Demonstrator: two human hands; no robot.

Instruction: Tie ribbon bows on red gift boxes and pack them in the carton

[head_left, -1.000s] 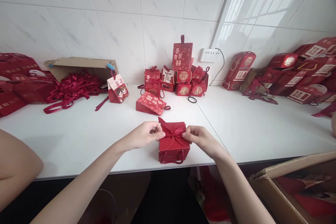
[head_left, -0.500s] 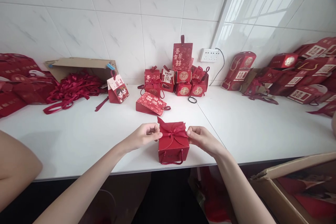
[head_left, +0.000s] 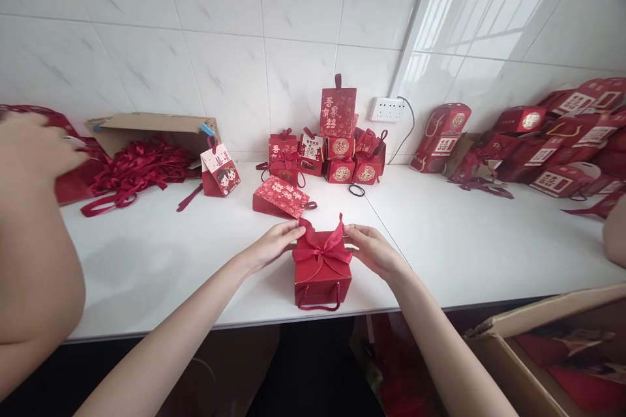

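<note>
A red gift box [head_left: 323, 280] with a twisted cord handle stands near the table's front edge. On its top is a tied red ribbon bow [head_left: 320, 252], its two tails pointing up and outward. My left hand [head_left: 281, 241] is at the box's back left, thumb and fingers pinching the left ribbon tail. At the back right, my right hand [head_left: 364, 244] has the tip of the right tail between thumb and fingers. Just behind the box lies a patterned red box [head_left: 281, 197] on its side.
Small red boxes [head_left: 340, 172] are stacked by the wall. A cardboard box [head_left: 151, 122] of red ribbons is back left, more red boxes [head_left: 552, 150] back right. Another person's arm [head_left: 39, 241] reaches in at left. An open carton [head_left: 508, 358] stands front right.
Both my hands have moved slightly up and away from the bow's loops to its tails, which now stand up. The other person's arm at left has risen, with the hand now in view.
</note>
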